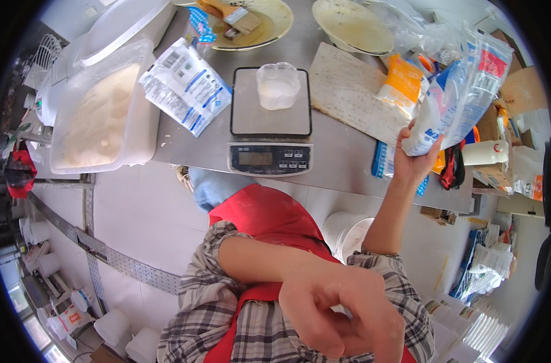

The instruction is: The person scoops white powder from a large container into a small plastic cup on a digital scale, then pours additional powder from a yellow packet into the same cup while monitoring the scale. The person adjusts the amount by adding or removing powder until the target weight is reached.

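Note:
My right hand (414, 156) grips the bottom of a printed clear plastic bag (427, 129) with white contents, raised over the table's right side. My left hand (343, 304) is close to the camera in front of my chest, fingers loosely curled, with nothing visible in it. On the table a digital kitchen scale (246, 109) carries a small translucent scalloped plastic cup (277, 88) with some white matter inside. The writing on the scale's display (255, 159) cannot be made out. A white and blue printed packet (187, 86) lies left of the scale.
A translucent plastic tub (137, 136) of pale dough stands at the left. Behind are an enamel basin (280, 22) with brushes (241, 20) and another basin (352, 27). A worn board (343, 90) bears an orange and white packet (402, 84). A white bucket (343, 224) stands below the table.

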The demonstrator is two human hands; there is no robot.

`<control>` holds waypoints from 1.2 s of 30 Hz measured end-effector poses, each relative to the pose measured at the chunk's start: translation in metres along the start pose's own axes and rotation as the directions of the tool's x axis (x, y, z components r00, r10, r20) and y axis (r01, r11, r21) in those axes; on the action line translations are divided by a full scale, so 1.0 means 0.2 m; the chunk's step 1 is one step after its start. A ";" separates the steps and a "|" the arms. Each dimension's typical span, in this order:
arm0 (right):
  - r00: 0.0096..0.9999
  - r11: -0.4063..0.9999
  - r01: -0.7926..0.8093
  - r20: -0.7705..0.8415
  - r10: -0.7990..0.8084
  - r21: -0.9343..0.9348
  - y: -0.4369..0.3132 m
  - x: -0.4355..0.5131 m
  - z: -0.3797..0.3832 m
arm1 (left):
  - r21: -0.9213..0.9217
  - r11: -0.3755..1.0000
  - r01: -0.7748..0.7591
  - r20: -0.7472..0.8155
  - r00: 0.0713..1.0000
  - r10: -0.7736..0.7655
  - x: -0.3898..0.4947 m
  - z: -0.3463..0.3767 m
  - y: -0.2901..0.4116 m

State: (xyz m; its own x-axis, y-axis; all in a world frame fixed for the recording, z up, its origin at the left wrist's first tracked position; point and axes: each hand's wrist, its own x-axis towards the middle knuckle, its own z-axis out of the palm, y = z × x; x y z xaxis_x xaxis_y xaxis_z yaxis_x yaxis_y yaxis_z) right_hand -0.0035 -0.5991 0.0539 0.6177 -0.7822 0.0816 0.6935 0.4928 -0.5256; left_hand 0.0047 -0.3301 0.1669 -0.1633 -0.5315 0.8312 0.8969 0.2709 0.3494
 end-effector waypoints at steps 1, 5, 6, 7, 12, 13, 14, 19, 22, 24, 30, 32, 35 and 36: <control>1.000 1.000 -0.011 -0.013 0.010 -0.015 0.00 -0.01 0.00 | -0.073 0.997 0.019 0.018 1.000 -0.018 0.02 0.02 0.00; 0.999 0.999 -0.016 0.042 0.018 -0.040 0.01 -0.02 0.02 | -0.167 0.966 -0.199 -0.010 0.980 0.200 0.07 0.05 -0.05; 0.999 0.999 -0.032 0.018 0.033 -0.042 0.02 -0.02 0.02 | -0.137 0.957 -0.255 -0.019 0.967 0.255 0.09 0.06 -0.07; 0.998 0.999 -0.041 0.045 0.043 -0.035 0.03 -0.01 0.02 | -0.135 0.964 -0.231 -0.017 0.973 0.231 0.08 0.06 -0.06; 0.999 0.999 -0.014 0.047 0.017 -0.052 0.05 -0.02 0.03 | -0.138 0.989 -0.049 0.036 0.998 0.055 0.05 0.02 -0.01; 1.000 0.997 0.010 -0.004 -0.010 -0.072 0.05 -0.02 0.04 | -0.140 0.986 -0.088 0.073 0.992 0.099 0.06 0.01 -0.01; 0.999 0.996 0.031 0.033 -0.028 -0.083 0.05 -0.02 0.04 | -0.146 0.981 -0.125 0.111 0.984 0.142 0.07 -0.01 -0.02; 0.994 0.979 0.105 0.023 -0.103 -0.177 0.04 0.00 0.06 | 0.187 0.914 -0.361 -0.004 0.930 0.368 0.02 -0.09 -0.05; 0.975 0.936 0.216 0.111 -0.192 -0.278 0.03 0.00 0.07 | 0.241 0.963 -0.121 -0.694 0.672 0.258 -0.08 -0.15 -0.03; 0.960 0.888 0.277 0.151 -0.238 -0.366 0.03 0.00 0.08 | 0.283 0.959 -0.025 -0.872 0.410 0.268 -0.14 -0.29 0.00; 0.909 0.725 0.413 0.199 -0.366 -0.551 0.05 -0.04 0.13 | 0.344 0.938 -0.044 -0.873 0.351 0.337 -0.23 -0.46 0.06; 0.890 0.666 0.454 0.259 -0.376 -0.592 0.04 -0.03 0.15 | 0.343 0.937 -0.068 -0.858 0.384 0.342 -0.24 -0.47 0.07; 0.877 0.639 0.478 0.296 -0.377 -0.602 0.05 -0.01 0.16 | 0.326 0.940 -0.102 -0.864 0.372 0.340 -0.23 -0.48 0.09; 0.871 0.623 0.489 0.311 -0.380 -0.611 0.05 0.00 0.16 | 0.322 0.941 -0.101 -0.866 0.371 0.336 -0.23 -0.49 0.10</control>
State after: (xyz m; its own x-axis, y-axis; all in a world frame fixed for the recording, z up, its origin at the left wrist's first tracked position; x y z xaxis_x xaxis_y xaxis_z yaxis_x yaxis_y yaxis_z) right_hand 0.0153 -0.5826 0.0769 0.3900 -0.7503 0.5338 0.5073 -0.3087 -0.8046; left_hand 0.0702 -0.3789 0.0925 0.5962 -0.8012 0.0516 0.7288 0.5671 0.3838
